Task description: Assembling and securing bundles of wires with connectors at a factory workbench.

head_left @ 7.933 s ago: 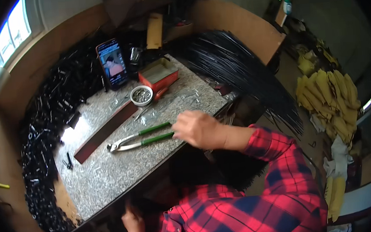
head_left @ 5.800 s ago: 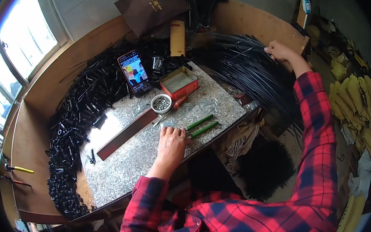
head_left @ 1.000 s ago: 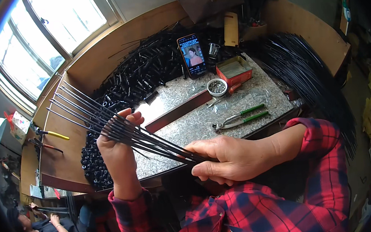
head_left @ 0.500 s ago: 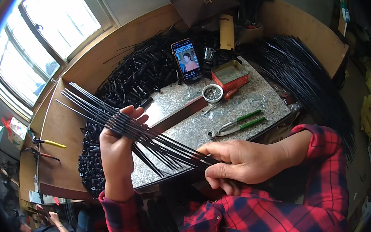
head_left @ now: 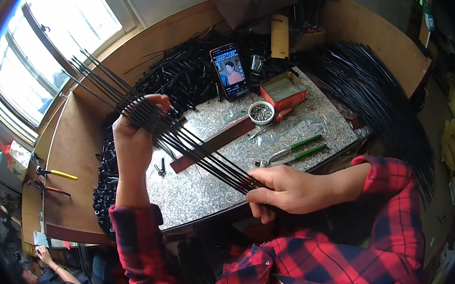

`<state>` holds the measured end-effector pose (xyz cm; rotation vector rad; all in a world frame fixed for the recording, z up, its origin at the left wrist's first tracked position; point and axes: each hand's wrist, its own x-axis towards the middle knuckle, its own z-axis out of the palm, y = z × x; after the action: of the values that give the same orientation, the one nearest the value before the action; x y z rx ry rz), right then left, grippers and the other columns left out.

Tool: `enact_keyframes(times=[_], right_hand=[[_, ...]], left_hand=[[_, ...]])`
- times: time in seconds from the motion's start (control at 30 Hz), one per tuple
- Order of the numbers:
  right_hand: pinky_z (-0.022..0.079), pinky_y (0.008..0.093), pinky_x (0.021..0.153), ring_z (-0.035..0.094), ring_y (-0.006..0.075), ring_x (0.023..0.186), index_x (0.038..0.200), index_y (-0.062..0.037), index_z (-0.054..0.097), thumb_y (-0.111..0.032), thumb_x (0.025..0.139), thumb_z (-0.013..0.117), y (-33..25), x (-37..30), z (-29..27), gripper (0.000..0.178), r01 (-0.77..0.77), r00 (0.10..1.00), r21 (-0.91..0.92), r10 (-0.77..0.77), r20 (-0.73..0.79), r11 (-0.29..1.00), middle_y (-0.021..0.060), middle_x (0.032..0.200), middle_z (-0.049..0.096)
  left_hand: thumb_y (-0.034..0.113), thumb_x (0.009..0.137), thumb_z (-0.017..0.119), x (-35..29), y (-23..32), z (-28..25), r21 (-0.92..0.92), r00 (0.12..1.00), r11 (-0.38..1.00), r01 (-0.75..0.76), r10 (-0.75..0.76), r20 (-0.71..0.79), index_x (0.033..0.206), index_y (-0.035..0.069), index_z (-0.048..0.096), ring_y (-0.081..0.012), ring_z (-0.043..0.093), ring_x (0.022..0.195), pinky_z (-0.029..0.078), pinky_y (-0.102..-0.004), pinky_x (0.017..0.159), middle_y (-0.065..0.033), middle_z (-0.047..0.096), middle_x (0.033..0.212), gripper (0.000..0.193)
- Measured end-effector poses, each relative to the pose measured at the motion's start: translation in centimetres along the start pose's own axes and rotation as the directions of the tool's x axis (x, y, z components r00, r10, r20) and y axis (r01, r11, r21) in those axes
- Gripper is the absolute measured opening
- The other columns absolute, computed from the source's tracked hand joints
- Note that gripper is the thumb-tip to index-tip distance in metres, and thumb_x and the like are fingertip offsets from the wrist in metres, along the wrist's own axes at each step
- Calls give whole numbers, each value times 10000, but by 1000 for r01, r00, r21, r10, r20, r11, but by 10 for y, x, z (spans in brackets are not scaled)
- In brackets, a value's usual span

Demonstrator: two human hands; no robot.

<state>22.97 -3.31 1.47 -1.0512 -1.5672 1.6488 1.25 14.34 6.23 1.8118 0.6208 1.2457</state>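
Note:
A bundle of thin black rods [head_left: 207, 157] slants across the bench, fanned out at its upper left end. Around its middle, my left hand [head_left: 136, 133] is closed, with fingertips showing behind the rods. At the lower right end my right hand [head_left: 287, 189] pinches the rods between thumb and fingers, near the bench's front edge. Beyond that hand, green-handled pincers [head_left: 292, 152] lie on the speckled bench top [head_left: 189, 201]. A dark red bar [head_left: 211, 145] lies under the rods, and a few small black pieces [head_left: 160, 167] rest by my left wrist.
A phone [head_left: 228, 72] stands behind a white cup of small metal parts [head_left: 261, 113] and a red tin [head_left: 283, 90]. Black parts [head_left: 164, 88] heap along the back and left; long black rods [head_left: 373, 88] pile at right. Another person [head_left: 62, 283] sits at lower left.
Both hands have risen slightly, and the rods' far end now points higher, in front of the window. The loose rods hanging below my left hand are gathered closer to the bundle.

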Motion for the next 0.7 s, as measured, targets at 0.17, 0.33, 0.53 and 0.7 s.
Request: enact_keyframes(times=[0.17,0.33,0.53,0.7], right_hand=[[490,320,626,637,196,672,806,1,591,-252,943,511,107,17,18,299,11,997,-214,-29,-78,977,104,714,645],[485,354,690,639,288,756,857,0,617,-261,935,508,196,17,42,294,46,998,-254,-57,-39,966,174,781,643],[446,452,706,622,328,830,1105,0,583,-234,934,481,305,44,37,307,-2,991,-481,-62,-118,877,234,884,624],[411,447,937,536,364,1094,1269,-38,498,-172,890,491,370,77,26,403,50,973,-628,-180,-145,777,250,1152,563]], left_hand=[[-106,806,582,-36,-35,16,265,957,921,-285,259,129,1103,12,634,-213,574,1118,482,-290,891,-112,630,1160,324],[-106,787,596,-110,-57,23,255,935,955,-151,54,351,1179,38,587,-286,524,1193,424,-378,982,-126,587,1227,418],[332,720,746,-152,-28,26,709,742,663,-240,-346,575,1423,126,300,-424,99,1394,108,-512,1120,-211,206,1488,858],[493,770,637,-182,-78,64,744,802,582,-327,-245,544,1404,70,325,-361,158,1398,149,-463,1132,-201,231,1482,823]])
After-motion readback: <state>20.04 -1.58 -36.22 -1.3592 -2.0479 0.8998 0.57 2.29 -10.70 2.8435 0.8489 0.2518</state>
